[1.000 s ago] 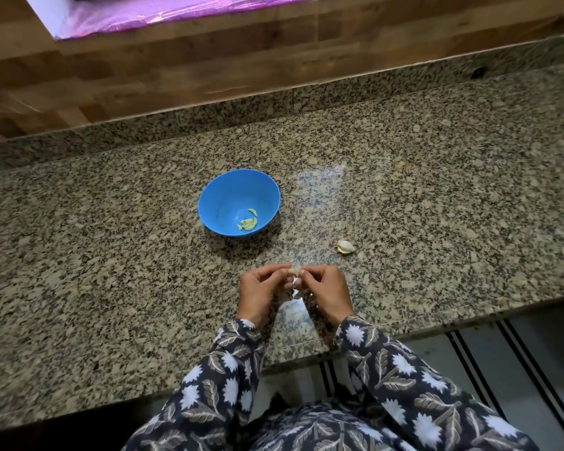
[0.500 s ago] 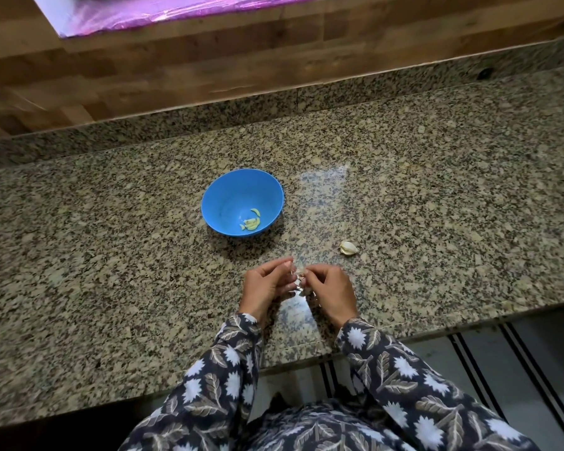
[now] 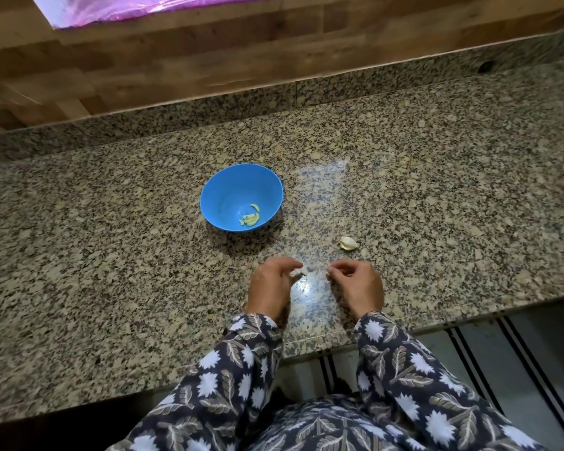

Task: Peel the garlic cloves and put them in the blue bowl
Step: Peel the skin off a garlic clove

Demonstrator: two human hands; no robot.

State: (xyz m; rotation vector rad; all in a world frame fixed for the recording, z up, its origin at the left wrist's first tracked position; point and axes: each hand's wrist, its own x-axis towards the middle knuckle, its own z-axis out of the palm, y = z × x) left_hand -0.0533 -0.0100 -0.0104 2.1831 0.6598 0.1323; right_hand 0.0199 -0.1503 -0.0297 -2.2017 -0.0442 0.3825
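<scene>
Left hand (image 3: 271, 286) is pinching a garlic clove (image 3: 299, 272) btwn thumb & fingertips just above the granite counter (image 3: 111, 271), near its front edge. Right hand (image 3: 358, 286) is hovering apart from it w/ fingers curled & thumb meeting index; whether it is gripping a bit of skin cannot be told. Blue bowl (image 3: 228, 190) is sitting on the counter beyond the left hand, holding a few peeled cloves (image 3: 250, 219), while a loose clove (image 3: 349, 243) is lying to the bowl's right, just beyond the right hand.
</scene>
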